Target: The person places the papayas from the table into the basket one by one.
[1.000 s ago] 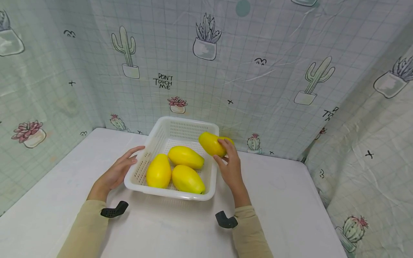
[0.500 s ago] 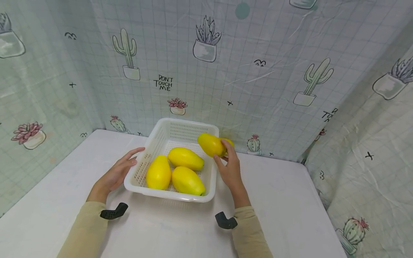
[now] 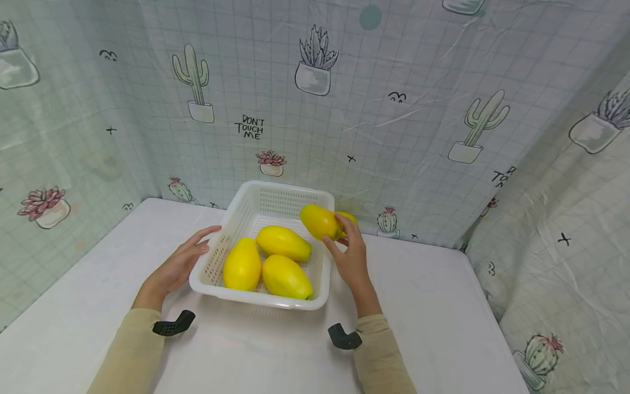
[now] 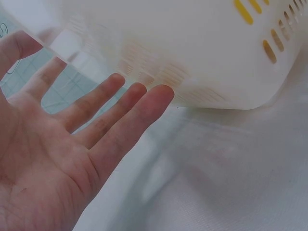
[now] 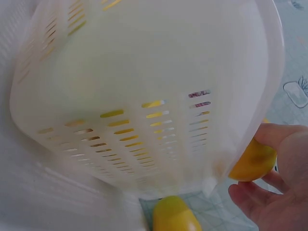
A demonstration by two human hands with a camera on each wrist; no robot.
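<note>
A white plastic basket [image 3: 206, 285] holds three yellow papayas, one of them at the left [image 3: 242, 265]. My right hand [image 3: 353, 257] pinches another papaya [image 3: 319, 221] between thumb and fingers, over the basket's right rim. The right wrist view shows that held papaya [image 5: 255, 161] at the rim, partly hidden by the basket wall. Beyond the right side, a further papaya [image 3: 348, 216] lies mostly hidden behind the held one and my fingers. My left hand [image 3: 174, 268] has its fingers extended, and its fingertips [image 4: 161, 94] rest at the basket's left outer wall.
Under the basket is a white-covered table [image 3: 423, 317]. A curtain [image 3: 354, 126] printed with cacti hangs close behind the basket and round both sides. Black wrist-worn devices [image 3: 174, 323] sit on both sleeves.
My right hand has brought the held papaya slightly left, farther over the basket, so more of the papaya behind it shows. The left hand and basket keep their place.
</note>
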